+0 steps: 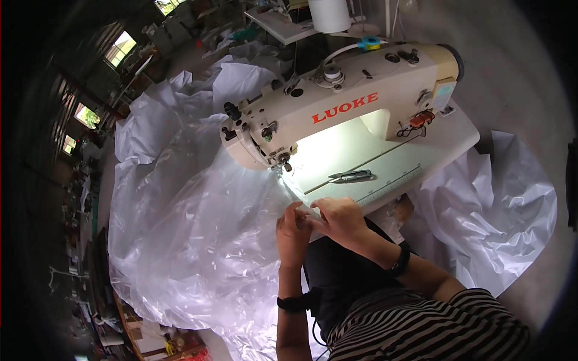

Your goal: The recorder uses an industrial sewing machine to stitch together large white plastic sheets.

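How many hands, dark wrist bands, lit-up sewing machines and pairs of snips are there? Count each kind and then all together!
Left hand and right hand: 2
Left wrist band and right wrist band: 2
Lit-up sewing machine: 1
Pair of snips: 1
Total: 6

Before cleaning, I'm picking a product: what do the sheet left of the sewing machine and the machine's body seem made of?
Sheet: probably thin plastic film, glossy and translucent, given its creases and bright highlights. Machine body: likely satin-painted metal, from its smooth, even cream coat, though possibly plastic.
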